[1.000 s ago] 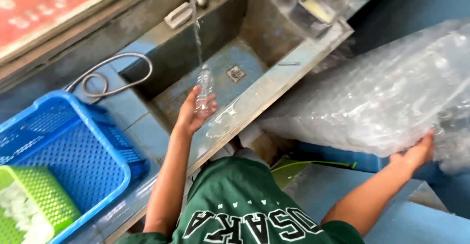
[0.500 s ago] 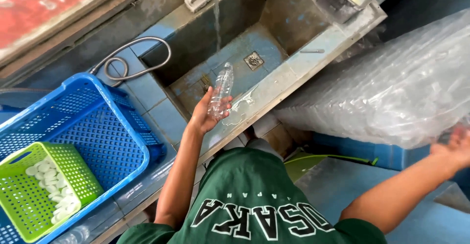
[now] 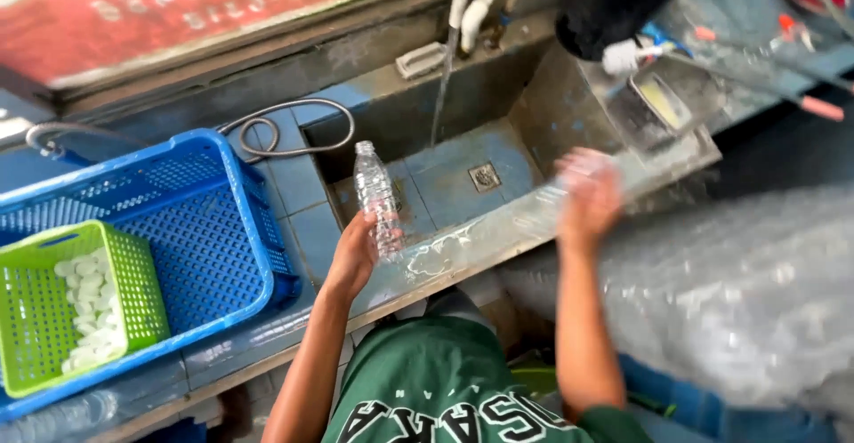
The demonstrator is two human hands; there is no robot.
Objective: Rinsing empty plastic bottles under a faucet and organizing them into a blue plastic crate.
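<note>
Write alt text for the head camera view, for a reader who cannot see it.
A person's left hand holds a clear, uncapped plastic bottle upright over a blue tiled sink where a thin stream of water runs. The right hand is motion-blurred above the sink's edge. At left, a blue crate holds a green basket of white caps.

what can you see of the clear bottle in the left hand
The clear plastic bottle is small, ribbed and transparent, with no cap on its open neck and no label that shows. It stands nearly upright, neck tilted slightly away. The left hand grips its lower half from the side. It is held above the front edge of the blue tiled sink, left of the thin water stream, not under it.
</note>
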